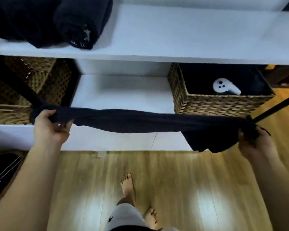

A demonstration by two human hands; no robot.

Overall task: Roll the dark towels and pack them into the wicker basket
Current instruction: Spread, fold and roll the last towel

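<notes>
I hold a dark towel (140, 120) stretched out long in the air in front of the white shelf (123, 140), with my left hand (51, 126) gripping one bunched end and my right hand (255, 144) gripping the other end. Just behind the towel on the right sits a wicker basket (220, 104) with a small white controller (225, 87) inside it. Up on the top shelf (173, 39) at the left lie two rolled towels (57, 20), side by side.
</notes>
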